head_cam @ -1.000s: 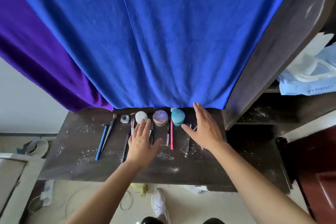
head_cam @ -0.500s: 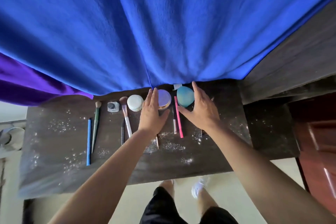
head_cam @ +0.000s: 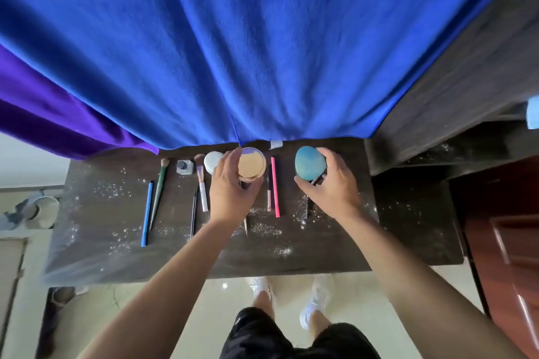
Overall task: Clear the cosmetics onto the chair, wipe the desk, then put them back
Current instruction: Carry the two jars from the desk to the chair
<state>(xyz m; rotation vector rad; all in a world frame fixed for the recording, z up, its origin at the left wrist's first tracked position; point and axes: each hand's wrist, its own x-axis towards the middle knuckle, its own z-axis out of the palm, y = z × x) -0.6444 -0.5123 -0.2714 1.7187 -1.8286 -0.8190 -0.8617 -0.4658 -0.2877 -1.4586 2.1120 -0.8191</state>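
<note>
Overhead, desk: a dark wooden top dusted with white specks is running left to right, its near edge lying just ahead of the person's white shoes.
Back edge: a blue curtain is hanging down to it, closing off the far side; the cosmetics are lining up just beneath.
Open room: bare wood is showing toward the left end and the front right corner.
Left hand: fingers are curling around a round gold compact, thumb at its near rim, gripping it.
Right hand: fingers are wrapping a teal egg-shaped sponge, which is sitting in the palm's curl.
Between the hands: a pink pencil is lying on the desk.
Left of the compact: a white jar, brushes, a small bottle and a blue pencil are resting well apart from either grip.
</note>
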